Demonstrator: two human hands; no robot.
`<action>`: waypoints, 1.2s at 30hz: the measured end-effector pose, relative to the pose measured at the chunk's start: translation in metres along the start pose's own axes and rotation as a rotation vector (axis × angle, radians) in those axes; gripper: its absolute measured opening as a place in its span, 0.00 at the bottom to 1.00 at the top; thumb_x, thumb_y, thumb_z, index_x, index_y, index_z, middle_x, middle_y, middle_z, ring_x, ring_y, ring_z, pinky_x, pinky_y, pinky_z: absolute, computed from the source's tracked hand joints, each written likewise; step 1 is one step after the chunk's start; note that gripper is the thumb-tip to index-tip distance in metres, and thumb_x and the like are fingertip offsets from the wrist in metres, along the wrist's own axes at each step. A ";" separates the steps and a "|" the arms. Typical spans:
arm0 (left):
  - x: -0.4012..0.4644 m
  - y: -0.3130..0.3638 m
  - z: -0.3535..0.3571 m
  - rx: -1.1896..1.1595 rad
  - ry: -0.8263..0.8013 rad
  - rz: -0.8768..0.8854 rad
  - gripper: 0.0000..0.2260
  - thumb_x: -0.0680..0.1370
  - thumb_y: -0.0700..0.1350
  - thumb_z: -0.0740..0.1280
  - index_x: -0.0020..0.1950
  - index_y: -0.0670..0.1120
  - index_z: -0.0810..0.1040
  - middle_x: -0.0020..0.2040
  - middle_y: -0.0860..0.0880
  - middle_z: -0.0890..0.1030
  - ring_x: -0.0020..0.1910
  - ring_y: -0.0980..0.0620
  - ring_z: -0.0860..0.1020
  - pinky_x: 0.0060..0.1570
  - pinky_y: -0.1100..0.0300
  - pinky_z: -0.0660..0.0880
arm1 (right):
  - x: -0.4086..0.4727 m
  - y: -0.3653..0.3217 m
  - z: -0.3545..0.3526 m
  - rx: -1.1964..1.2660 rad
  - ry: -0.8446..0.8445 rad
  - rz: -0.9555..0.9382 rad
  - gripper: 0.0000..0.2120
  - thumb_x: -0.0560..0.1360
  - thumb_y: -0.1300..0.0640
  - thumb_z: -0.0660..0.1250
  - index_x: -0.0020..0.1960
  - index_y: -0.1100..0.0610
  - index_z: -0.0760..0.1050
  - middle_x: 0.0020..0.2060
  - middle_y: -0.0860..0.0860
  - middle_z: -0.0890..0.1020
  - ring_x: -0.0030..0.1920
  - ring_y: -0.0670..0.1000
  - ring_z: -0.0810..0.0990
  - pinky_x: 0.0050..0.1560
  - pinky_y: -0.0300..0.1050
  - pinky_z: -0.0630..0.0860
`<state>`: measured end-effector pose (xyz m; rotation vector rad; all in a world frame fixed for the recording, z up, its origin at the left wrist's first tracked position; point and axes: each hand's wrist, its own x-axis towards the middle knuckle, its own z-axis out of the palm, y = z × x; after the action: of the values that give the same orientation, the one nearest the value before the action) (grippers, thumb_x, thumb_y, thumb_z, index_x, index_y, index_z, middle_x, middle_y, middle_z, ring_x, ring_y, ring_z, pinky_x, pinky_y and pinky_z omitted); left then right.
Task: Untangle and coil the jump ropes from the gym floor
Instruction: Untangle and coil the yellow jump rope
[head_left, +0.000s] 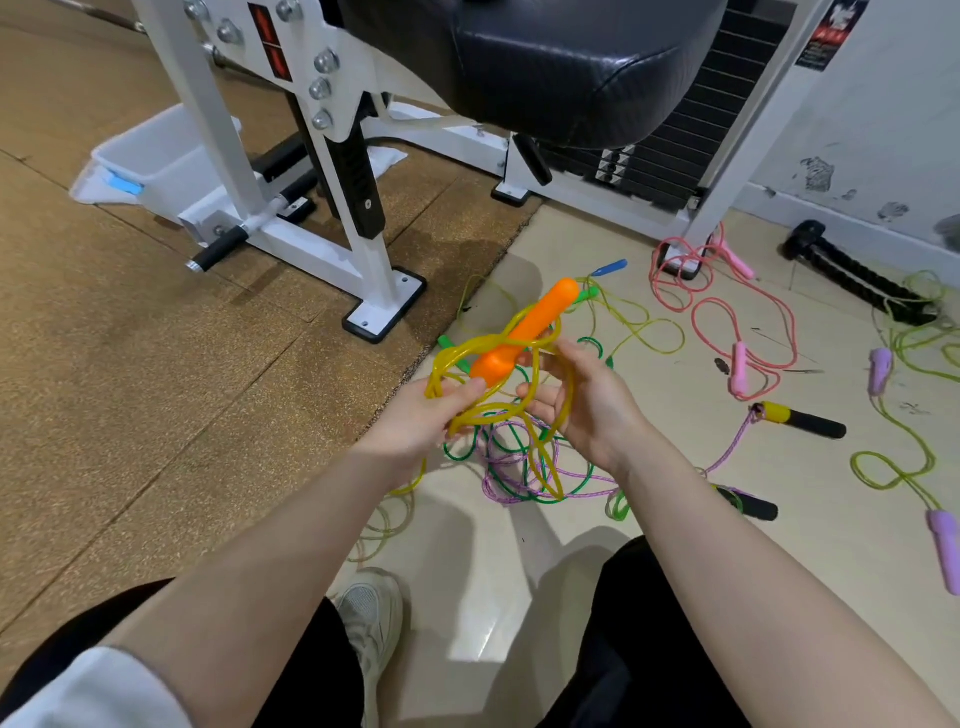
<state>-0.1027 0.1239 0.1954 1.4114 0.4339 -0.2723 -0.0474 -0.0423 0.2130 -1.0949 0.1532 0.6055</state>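
Here the left hand (434, 410) pinches loops of the yellow rope (498, 410) above the floor tangle, beside its orange handle (524, 332); the right hand (582, 400) curls loosely through other loops. The cord looks light, springy, slick; grip the stiff handle.

1. I saw a smooth, matt plastic orange handle (524, 332) wrapped in glossy, translucent yellow rope (498, 410).
2. The floor tiles (649, 519) looked glossy; the mat (156, 364) looked rough and speckled.
3. The machine frame (218, 130) was white-painted metal, and its seat pad (571, 62) textured black vinyl.
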 end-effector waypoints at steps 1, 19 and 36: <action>0.001 0.001 -0.003 0.025 0.026 0.004 0.08 0.76 0.46 0.68 0.45 0.43 0.74 0.41 0.43 0.75 0.41 0.49 0.74 0.45 0.58 0.73 | 0.000 -0.004 -0.001 -0.014 -0.032 0.039 0.16 0.80 0.45 0.53 0.54 0.52 0.75 0.46 0.53 0.80 0.33 0.51 0.81 0.37 0.42 0.77; 0.010 0.012 -0.029 0.204 0.160 0.019 0.03 0.74 0.36 0.70 0.45 0.39 0.77 0.38 0.39 0.77 0.32 0.48 0.75 0.34 0.58 0.74 | -0.001 -0.007 -0.026 0.066 -0.258 0.073 0.33 0.50 0.42 0.82 0.51 0.55 0.82 0.43 0.50 0.82 0.42 0.48 0.81 0.46 0.42 0.79; 0.012 0.010 -0.025 -0.136 -0.080 -0.351 0.12 0.79 0.53 0.61 0.42 0.46 0.70 0.42 0.39 0.84 0.44 0.43 0.81 0.51 0.51 0.77 | 0.002 0.013 -0.004 -0.329 0.082 -0.110 0.26 0.78 0.52 0.62 0.74 0.54 0.58 0.67 0.49 0.69 0.65 0.50 0.72 0.62 0.43 0.69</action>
<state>-0.0904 0.1509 0.1965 1.1826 0.6226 -0.5710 -0.0518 -0.0406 0.1998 -1.4380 0.0639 0.4967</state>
